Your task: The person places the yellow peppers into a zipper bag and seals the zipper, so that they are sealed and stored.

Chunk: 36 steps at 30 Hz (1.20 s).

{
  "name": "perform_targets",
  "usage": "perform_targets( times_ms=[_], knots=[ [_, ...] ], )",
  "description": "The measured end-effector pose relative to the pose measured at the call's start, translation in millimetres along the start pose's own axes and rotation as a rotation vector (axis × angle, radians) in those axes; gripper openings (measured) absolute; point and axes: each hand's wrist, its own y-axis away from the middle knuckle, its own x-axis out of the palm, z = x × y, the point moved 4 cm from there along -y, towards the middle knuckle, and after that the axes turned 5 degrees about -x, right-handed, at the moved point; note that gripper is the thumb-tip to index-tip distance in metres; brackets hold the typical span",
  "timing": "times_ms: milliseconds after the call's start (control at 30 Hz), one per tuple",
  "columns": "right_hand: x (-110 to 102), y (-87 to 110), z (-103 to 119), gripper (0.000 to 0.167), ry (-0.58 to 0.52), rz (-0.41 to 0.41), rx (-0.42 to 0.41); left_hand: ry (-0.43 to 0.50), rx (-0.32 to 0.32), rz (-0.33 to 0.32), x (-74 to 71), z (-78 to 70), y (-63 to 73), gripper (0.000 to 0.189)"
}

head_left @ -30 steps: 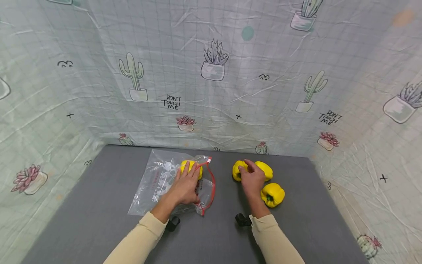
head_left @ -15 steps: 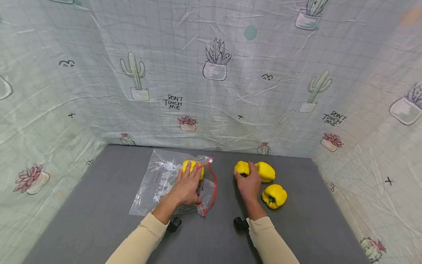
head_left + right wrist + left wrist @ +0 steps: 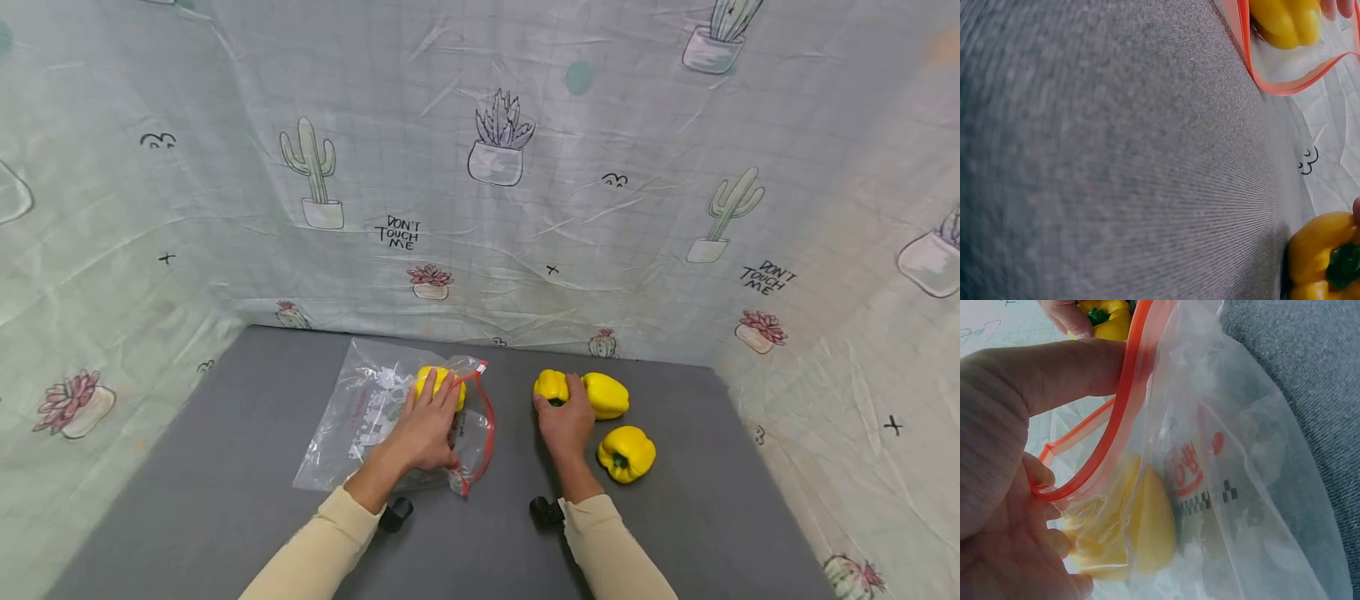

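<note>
A clear zip bag (image 3: 367, 417) with a red rim lies on the table, its mouth facing right. One yellow bell pepper (image 3: 1150, 531) shows through its film. My left hand (image 3: 426, 432) holds the bag near the mouth, fingers spread over the pepper; in the left wrist view the thumb tip disappears behind the red rim (image 3: 1116, 419). To the right, my right hand (image 3: 567, 429) grips another yellow bell pepper (image 3: 551, 384) between thumb and fingers. In the right wrist view only a corner of this pepper and its green stem (image 3: 1342, 265) appear.
Beside the right hand lie two more yellow bell peppers, one behind (image 3: 607, 396) and one nearer (image 3: 627, 454). The grey table (image 3: 480, 542) backs onto a cactus-print cloth (image 3: 510, 250) that also rises along both sides.
My right hand has come down around the leftmost loose pepper, and its fingers have closed on it. The left hand stays on the bag, and the head view has shifted slightly.
</note>
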Motion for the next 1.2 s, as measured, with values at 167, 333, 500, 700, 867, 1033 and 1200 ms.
perform_targets(
  times_ms=[167, 333, 500, 700, 867, 1033, 1200],
  knots=[
    [-5, -3.4, 3, 0.067, -0.007, -0.040, -0.039, 0.024, 0.019, -0.011, -3.2, -1.4, -2.2, 0.121],
    [-4, -1.8, 5, 0.069, -0.031, 0.000, -0.044, 0.017, -0.005, -0.002, -4.6, 1.8, -0.7, 0.123],
    [-6, 3.7, 1, 0.068, -0.063, 0.007, -0.015, 0.029, 0.005, 0.007, -3.7, 1.7, -0.5, 0.123],
    [-6, 7.4, 0, 0.067, -0.060, 0.033, -0.013, 0.021, 0.006, 0.009, -1.7, 1.1, 0.4, 0.123],
    [-7, 10.8, 3, 0.068, -0.112, 0.054, -0.005, 0.014, 0.003, 0.013, -1.9, 0.9, 1.5, 0.123],
    [-8, 15.3, 8, 0.069, -0.162, 0.102, 0.015, 0.014, -0.002, 0.023, -1.8, 0.9, 2.6, 0.123],
    [-9, 17.8, 12, 0.070, -0.205, 0.140, 0.017, 0.014, -0.002, 0.022, -1.6, 1.0, 1.6, 0.122]
  ],
)
